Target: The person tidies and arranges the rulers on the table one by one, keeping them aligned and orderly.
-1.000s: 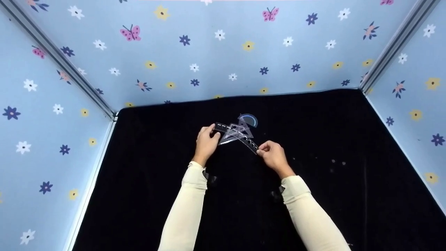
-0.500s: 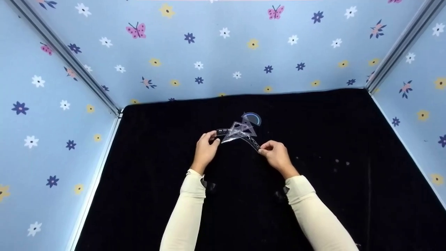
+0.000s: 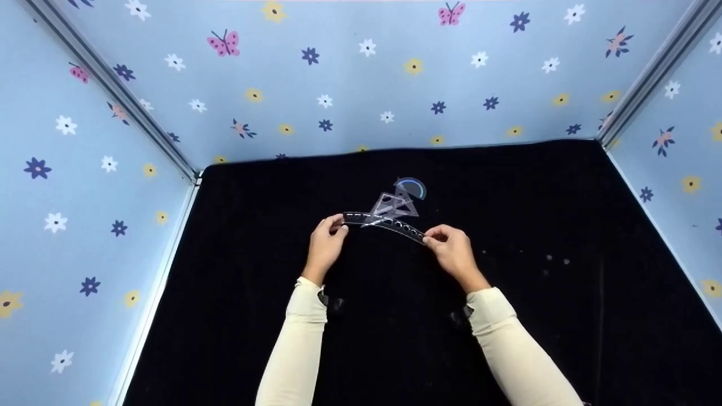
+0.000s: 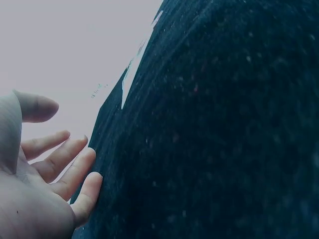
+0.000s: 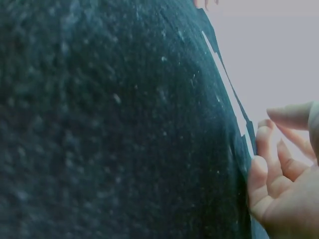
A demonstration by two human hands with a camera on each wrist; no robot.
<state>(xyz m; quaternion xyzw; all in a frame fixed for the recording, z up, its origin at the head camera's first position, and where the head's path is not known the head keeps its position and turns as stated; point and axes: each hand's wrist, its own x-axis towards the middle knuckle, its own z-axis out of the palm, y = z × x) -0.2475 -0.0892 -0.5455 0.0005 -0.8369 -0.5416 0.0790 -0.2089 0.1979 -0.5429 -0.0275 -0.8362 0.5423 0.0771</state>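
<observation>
A clear plastic ruler (image 3: 384,224) with a row of holes spans between both hands, bowed into a shallow arch above the black cloth (image 3: 564,225). My left hand (image 3: 337,226) pinches its left end. My right hand (image 3: 435,240) pinches its right end. Just behind the ruler lie two clear set squares (image 3: 396,205), overlapping, and a blue-edged protractor (image 3: 412,186). In the left wrist view my left hand (image 4: 55,169) shows thumb and fingers spread beside dark cloth. In the right wrist view my right hand (image 5: 279,174) has curled fingers. The ruler is hard to make out in both wrist views.
Blue walls with flowers and butterflies (image 3: 361,79) close the cloth on the left, back and right, with metal corner posts (image 3: 113,90). A few pale specks (image 3: 547,259) dot the cloth to the right of my hands.
The ruler lay straight and slanted across the set squares; now it is more level and bowed upward. My left hand has drawn its end nearer to me.
</observation>
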